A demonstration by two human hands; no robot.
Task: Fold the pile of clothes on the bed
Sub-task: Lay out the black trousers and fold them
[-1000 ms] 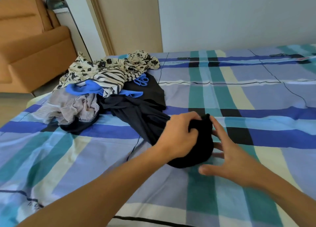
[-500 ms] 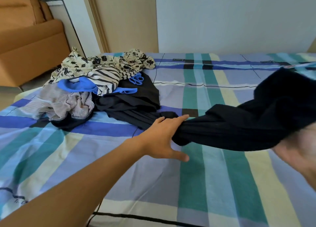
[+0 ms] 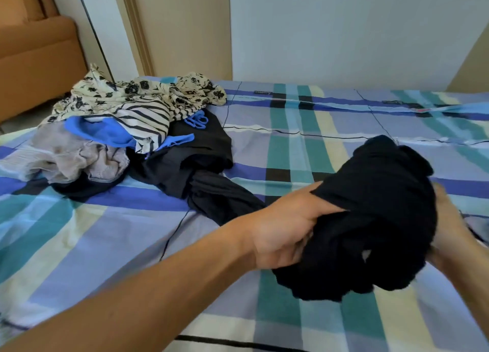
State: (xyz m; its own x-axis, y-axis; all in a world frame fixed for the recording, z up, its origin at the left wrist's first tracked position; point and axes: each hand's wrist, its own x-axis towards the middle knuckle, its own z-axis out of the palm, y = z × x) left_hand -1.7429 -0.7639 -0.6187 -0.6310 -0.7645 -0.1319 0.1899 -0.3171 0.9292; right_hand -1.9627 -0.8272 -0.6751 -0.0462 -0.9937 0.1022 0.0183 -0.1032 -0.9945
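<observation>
The bunched black fabric garment [image 3: 375, 219] is hiding most of the right hand [image 3: 447, 219] (I cannot tell its grip). The left hand [image 3: 285, 230] is clutching it, with its tail trailing toward ten o'clock.

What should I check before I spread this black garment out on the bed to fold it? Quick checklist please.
1. Left hand grips the black garment: ok, fingers curl into the cloth.
2. Right hand has a grip: cannot tell, it is blurred and mostly hidden behind the garment.
3. Garment opened out: not ok, it is bunched in a ball.
4. Garment free of the pile: cannot tell, dark cloth trails from the pile toward the left wrist.
5. Room on the bed: ok, bare sheet shows beside the pile.
</observation>
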